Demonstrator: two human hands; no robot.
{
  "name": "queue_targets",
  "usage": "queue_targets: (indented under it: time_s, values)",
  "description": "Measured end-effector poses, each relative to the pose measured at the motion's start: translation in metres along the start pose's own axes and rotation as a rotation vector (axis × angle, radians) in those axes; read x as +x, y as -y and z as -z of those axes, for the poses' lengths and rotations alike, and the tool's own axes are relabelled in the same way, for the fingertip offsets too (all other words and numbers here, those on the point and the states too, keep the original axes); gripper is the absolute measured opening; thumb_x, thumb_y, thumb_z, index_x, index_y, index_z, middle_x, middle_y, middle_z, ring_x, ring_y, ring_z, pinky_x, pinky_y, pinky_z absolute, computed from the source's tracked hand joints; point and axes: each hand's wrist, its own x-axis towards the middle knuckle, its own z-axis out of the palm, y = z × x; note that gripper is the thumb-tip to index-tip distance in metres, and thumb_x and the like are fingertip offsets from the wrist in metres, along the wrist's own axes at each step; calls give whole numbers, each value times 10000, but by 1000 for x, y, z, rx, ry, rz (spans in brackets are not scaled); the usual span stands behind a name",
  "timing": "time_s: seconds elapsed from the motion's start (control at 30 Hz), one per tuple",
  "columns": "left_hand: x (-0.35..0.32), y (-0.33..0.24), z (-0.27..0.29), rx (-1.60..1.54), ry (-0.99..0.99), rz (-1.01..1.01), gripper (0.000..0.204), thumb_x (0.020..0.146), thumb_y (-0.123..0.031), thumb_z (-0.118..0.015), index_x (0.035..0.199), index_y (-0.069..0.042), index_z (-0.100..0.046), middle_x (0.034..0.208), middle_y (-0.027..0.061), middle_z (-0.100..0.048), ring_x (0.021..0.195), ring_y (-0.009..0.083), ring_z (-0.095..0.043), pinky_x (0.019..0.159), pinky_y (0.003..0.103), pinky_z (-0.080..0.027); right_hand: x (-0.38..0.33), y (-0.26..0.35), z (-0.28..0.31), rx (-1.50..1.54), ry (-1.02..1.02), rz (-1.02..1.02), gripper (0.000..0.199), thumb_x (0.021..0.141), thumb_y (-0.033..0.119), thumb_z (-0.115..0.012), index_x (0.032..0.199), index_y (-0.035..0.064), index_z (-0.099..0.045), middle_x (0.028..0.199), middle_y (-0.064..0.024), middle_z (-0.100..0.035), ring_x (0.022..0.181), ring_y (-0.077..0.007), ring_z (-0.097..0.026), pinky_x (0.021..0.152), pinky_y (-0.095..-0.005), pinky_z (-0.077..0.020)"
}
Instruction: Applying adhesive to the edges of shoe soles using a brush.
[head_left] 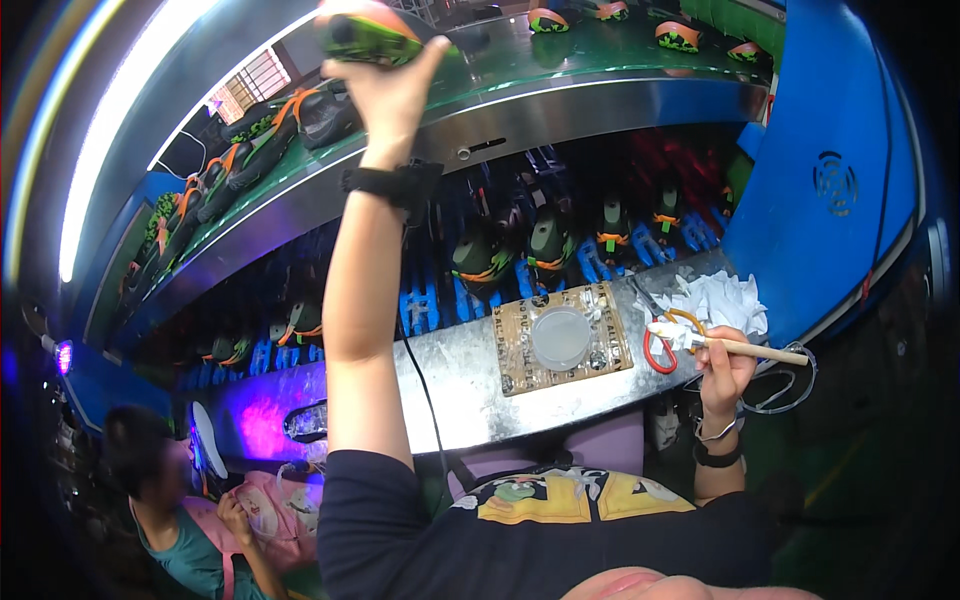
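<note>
My left hand is raised high over the upper conveyor and grips a black, green and orange shoe, partly cut off at the top edge; its thumb sticks out to the right. Low on the right, my right hand is closed round the wooden handle of a brush with whitish bristles. Beneath the brush lie scissors with red and orange handles. A translucent round tub stands on a taped brown cardboard piece on the metal bench. Crumpled white cloths lie behind the brush.
More shoes rest on the green upper belt. On the lower level, dark shoes sit by blue holders. A blue machine panel bounds the right. At lower left, another person sits near a shoe.
</note>
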Motion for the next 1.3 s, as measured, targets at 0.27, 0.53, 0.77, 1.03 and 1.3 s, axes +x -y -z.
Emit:
queue_targets:
  time_s: [0.27, 0.53, 0.77, 1.03, 1.3]
  values:
    - [-17, -8, 22, 465, 902, 338, 415, 668, -330, -628, 832, 52, -615, 801, 190, -621, 809, 265, -611, 737, 321, -456, -2, -7, 11, -1, -46, -47, 152, 800, 92, -513, 897, -24, -516, 633, -43, -479, 527, -85, -442, 492, -194, -365]
    - [25, -46, 8, 201, 864, 325, 369, 744, -334, -643, 619, 9, -587, 559, 55, -588, 499, 80, -569, 480, 177, -447, 15, -28, 26, -38, -95, -101, 144, 799, 90, -503, 886, -24, -517, 621, -40, -473, 509, -79, -428, 479, -191, -352]
    - [73, -8, -92, 573, 1285, 53, 512, 704, -399, -637, 1004, 11, -579, 1063, 198, -551, 978, 252, -550, 808, 341, -438, 23, -33, 44, -113, -190, -101, 126, 807, 72, -480, 887, -24, -496, 600, -36, -450, 500, -80, -409, 470, -199, -342]
    - [81, 19, -51, 1139, 1378, 322, 690, 653, -559, -594, 1022, 23, -572, 1048, 203, -559, 989, 317, -536, 830, 359, -416, 35, -52, 46, -87, -169, -152, 137, 817, 85, -472, 887, -30, -496, 592, -39, -445, 512, -78, -403, 482, -196, -336]
    - [53, 59, 59, 1439, 669, 346, 820, 642, -694, -476, 925, 66, -601, 959, 229, -584, 928, 321, -567, 798, 359, -441, 30, -40, 42, 15, -109, -158, 159, 813, 106, -480, 898, -28, -498, 595, -32, -444, 517, -77, -397, 488, -190, -321]
